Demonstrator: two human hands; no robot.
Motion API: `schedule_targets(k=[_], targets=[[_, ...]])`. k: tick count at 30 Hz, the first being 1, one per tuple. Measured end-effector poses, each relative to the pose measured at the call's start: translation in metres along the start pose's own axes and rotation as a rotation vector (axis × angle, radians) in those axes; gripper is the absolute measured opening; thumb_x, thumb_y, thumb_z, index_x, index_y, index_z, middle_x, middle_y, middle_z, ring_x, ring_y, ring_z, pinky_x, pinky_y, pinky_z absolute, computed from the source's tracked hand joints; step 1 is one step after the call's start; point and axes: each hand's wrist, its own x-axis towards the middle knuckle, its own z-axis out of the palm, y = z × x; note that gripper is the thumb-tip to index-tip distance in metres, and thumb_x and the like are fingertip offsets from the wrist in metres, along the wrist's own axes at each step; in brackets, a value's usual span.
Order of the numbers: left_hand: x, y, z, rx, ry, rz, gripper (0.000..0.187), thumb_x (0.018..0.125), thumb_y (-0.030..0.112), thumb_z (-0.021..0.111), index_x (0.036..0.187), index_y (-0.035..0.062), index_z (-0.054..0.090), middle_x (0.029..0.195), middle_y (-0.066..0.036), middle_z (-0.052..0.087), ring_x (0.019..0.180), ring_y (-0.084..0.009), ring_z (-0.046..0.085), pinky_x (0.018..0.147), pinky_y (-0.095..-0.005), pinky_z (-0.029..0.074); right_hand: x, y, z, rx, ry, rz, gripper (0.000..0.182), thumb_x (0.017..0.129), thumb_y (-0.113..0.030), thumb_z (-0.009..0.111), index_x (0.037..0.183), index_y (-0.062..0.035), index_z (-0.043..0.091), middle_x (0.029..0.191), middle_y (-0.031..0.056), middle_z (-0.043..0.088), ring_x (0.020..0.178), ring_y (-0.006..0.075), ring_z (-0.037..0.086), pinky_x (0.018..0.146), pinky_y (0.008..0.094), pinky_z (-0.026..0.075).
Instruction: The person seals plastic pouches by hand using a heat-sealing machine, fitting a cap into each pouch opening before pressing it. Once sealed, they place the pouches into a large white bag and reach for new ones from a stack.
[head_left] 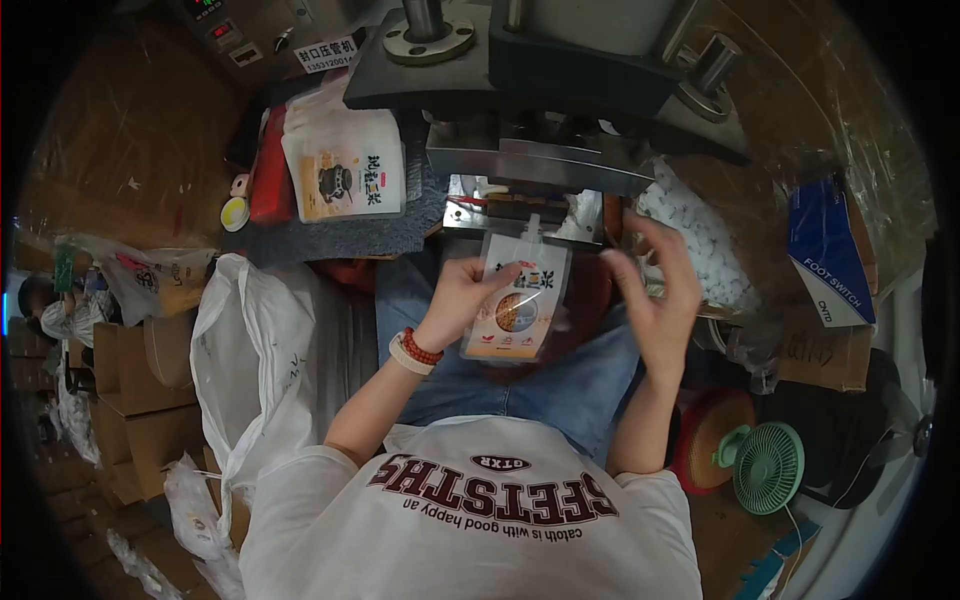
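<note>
My left hand (pixel 470 295), with beaded bracelets at its wrist, is closed on the side of a clear-and-white spout pouch (pixel 515 320). The pouch stands nearly upright over my lap, its narrow spout pointing up at the front of the sealing machine (pixel 540 160). Red and black print and a round window of grain color mark its face. To the right of the pouch, my right hand (pixel 660 290) is raised with thumb and fingers apart and nothing between them. It is nearest the machine's right corner and a bag of white caps (pixel 700 235).
A stack of printed pouches (pixel 345 160) lies on a grey cloth mat (pixel 370 235) at the left. Right of me are a blue-and-white foot switch box (pixel 830 255) and a small green fan (pixel 768 467). A white sack (pixel 255 350) stands at my left.
</note>
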Motion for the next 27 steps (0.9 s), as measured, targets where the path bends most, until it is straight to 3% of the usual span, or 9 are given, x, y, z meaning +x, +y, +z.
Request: schedule_targets(k=[7, 13, 15, 17, 18, 20, 21, 24, 27], targets=[[0.044, 0.01, -0.003, -0.304, -0.012, -0.146, 0.027, 0.088, 0.013, 0.065, 0.105, -0.0071, 0.062, 0.099, -0.013, 0.068, 0.083, -0.0159, 0.067, 0.07, -0.0278, 0.055, 0.008, 0.102, 0.015, -0.718, 0.013, 0.055, 0.032, 0.082, -0.012, 0.064, 0.112, -0.0014, 0.061, 0.098, 0.015, 0.065, 0.092, 0.0313, 0.059, 0.078, 0.0417, 0.048], [0.048, 0.021, -0.027, -0.037, -0.035, -0.174, 0.03, 0.088, 0.017, 0.066, 0.106, -0.0055, 0.062, 0.099, -0.01, 0.068, 0.087, -0.0141, 0.065, 0.074, -0.0247, 0.052, 0.005, 0.108, 0.016, -0.509, -0.105, 0.269, 0.027, 0.079, -0.007, 0.064, 0.105, -0.0006, 0.061, 0.091, 0.0164, 0.063, 0.087, 0.0339, 0.058, 0.076, 0.0417, 0.047], [0.044, 0.032, -0.059, 0.565, 0.277, 0.209, 0.041, 0.084, 0.034, 0.069, 0.11, 0.0029, 0.062, 0.108, -0.01, 0.066, 0.101, -0.0217, 0.063, 0.086, -0.039, 0.049, 0.007, 0.108, 0.015, -0.525, -0.077, 0.205, 0.025, 0.078, -0.006, 0.065, 0.103, -0.0002, 0.061, 0.09, 0.0166, 0.063, 0.081, 0.0343, 0.059, 0.073, 0.0414, 0.047], [0.033, 0.039, -0.092, 1.644, 0.777, 0.589, 0.063, 0.08, 0.048, 0.067, 0.129, 0.0122, 0.051, 0.135, -0.008, 0.05, 0.123, -0.0267, 0.049, 0.103, -0.0546, 0.031, 0.006, 0.109, 0.014, -0.63, 0.036, 0.043, 0.022, 0.08, -0.007, 0.066, 0.1, -0.0006, 0.061, 0.091, 0.0164, 0.063, 0.08, 0.0302, 0.061, 0.071, 0.0368, 0.047], [0.025, 0.034, -0.113, 1.646, 0.776, 0.591, 0.063, 0.08, 0.048, 0.067, 0.129, 0.0122, 0.051, 0.135, -0.008, 0.05, 0.123, -0.0267, 0.049, 0.103, -0.0546, 0.031, 0.005, 0.107, 0.014, -0.629, 0.037, 0.044, 0.022, 0.08, -0.007, 0.066, 0.1, -0.0006, 0.061, 0.091, 0.0164, 0.063, 0.08, 0.0302, 0.061, 0.071, 0.0368, 0.047], [0.001, 0.012, -0.142, 1.702, 0.416, 0.41, 0.078, 0.076, 0.056, 0.065, 0.139, 0.0168, 0.04, 0.149, -0.006, 0.031, 0.135, -0.0278, 0.033, 0.107, -0.0628, 0.013, 0.006, 0.097, 0.014, -0.313, 0.115, 0.469, 0.022, 0.082, -0.008, 0.067, 0.101, -0.0003, 0.059, 0.1, 0.0138, 0.063, 0.081, 0.0269, 0.063, 0.072, 0.0312, 0.049], [-0.014, 0.021, -0.13, 1.725, 0.355, 0.403, 0.066, 0.078, 0.037, 0.068, 0.136, 0.0182, 0.045, 0.147, -0.005, 0.037, 0.132, -0.0267, 0.039, 0.107, -0.0563, 0.024, 0.008, 0.088, 0.015, -0.31, 0.119, 0.466, 0.022, 0.082, -0.008, 0.067, 0.101, -0.0003, 0.059, 0.1, 0.0138, 0.063, 0.081, 0.0269, 0.063, 0.072, 0.0312, 0.049], [-0.032, 0.008, -0.129, 1.6, 0.332, 0.616, 0.052, 0.068, -0.001, 0.063, 0.118, 0.0144, 0.062, 0.125, -0.004, 0.06, 0.116, -0.0252, 0.056, 0.096, -0.037, 0.044, -0.003, 0.04, 0.023, 0.657, 0.238, 0.437, 0.025, 0.082, 0.001, 0.067, 0.106, 0.0015, 0.059, 0.101, 0.0078, 0.064, 0.09, 0.0137, 0.062, 0.074, 0.0237, 0.049], [-0.039, 0.015, -0.097, 0.991, 0.377, 0.449, 0.041, 0.068, -0.004, 0.06, 0.105, 0.0104, 0.068, 0.108, -0.005, 0.068, 0.103, -0.0256, 0.063, 0.087, -0.0356, 0.05, -0.018, -0.005, 0.049, 1.037, -0.076, 0.396, 0.028, 0.082, 0.005, 0.065, 0.109, 0.0023, 0.06, 0.096, 0.0066, 0.065, 0.087, 0.0109, 0.061, 0.077, 0.0228, 0.049]])
